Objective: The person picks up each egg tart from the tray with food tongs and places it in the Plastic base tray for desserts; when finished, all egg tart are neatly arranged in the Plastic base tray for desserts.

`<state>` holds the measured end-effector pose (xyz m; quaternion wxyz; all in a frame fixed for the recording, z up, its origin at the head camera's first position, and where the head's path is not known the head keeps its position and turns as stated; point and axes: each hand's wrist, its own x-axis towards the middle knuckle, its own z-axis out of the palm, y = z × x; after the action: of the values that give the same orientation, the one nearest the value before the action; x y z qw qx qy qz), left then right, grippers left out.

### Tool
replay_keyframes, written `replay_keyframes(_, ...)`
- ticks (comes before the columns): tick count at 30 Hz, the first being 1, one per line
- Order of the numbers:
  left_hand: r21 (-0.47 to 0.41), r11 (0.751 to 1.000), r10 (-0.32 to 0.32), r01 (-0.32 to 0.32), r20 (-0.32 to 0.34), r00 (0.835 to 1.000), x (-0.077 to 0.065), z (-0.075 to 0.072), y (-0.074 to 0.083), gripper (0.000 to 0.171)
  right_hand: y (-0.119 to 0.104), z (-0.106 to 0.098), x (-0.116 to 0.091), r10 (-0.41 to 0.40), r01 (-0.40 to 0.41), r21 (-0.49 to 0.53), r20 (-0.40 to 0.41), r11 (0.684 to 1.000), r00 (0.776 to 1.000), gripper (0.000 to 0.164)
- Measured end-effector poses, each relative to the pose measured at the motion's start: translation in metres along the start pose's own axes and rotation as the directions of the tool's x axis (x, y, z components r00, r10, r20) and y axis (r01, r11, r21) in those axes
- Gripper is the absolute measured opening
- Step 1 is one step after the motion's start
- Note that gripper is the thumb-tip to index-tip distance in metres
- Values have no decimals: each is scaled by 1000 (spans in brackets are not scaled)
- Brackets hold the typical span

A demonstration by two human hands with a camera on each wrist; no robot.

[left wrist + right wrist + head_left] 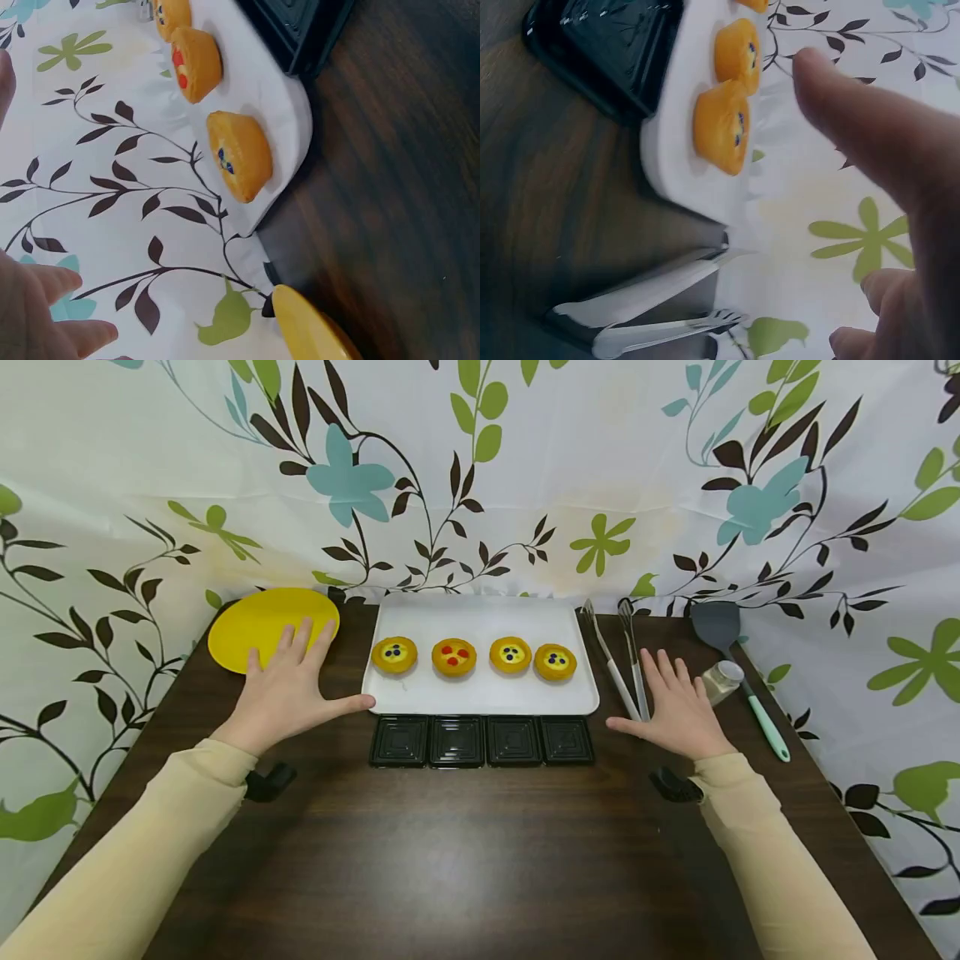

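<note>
My left hand (281,697) is held with fingers spread, over the near edge of a yellow plate (262,625); its thumb points to the left edge of a white tray (480,695). Several small tarts (453,658) sit in a row on the tray, one with red toppings and the others with dark blue dots. My right hand (678,714) is spread too, between two slim metal utensils (617,681) with pale handles and a small glass jar (720,683). Neither hand holds anything. Whether the utensils are joined I cannot tell.
Along the tray's near side lies a row of square black plastic containers (457,742). A spatula (767,725) with a dark grey blade and mint handle lies at the far right. Behind the dark wooden table (465,860) hangs a leaf-patterned curtain (525,485).
</note>
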<state>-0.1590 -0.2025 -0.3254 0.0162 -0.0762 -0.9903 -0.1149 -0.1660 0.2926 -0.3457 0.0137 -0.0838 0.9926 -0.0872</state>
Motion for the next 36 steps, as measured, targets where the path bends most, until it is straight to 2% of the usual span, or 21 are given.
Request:
replay_keyframes(10, -56, 998, 15, -13, 46, 999, 9, 14, -1, 120, 16, 18, 16, 41, -45, 79, 60, 996, 997, 115)
replay_keyframes(15, -135, 990, -34, 47, 99, 995, 15, 24, -4, 114, 24, 25, 28, 45, -55, 102, 99, 993, 994, 112)
replay_keyframes(21, -301, 945, -83, 125, 148, 986, 30, 40, -14, 91, 33, 32, 45, 89, -120, 209, 153, 971, 984, 109)
replay_keyframes(29, -407, 897, -108, 174, 179, 978, 51, 57, -16, 51, 38, 39, 62, 150, -188, 205, 188, 960, 971, 104)
replay_keyframes(36, -483, 834, -175, 266, 224, 959, 60, 67, -15, 44, 40, 43, 74, 156, -183, 158, 170, 970, 973, 96)
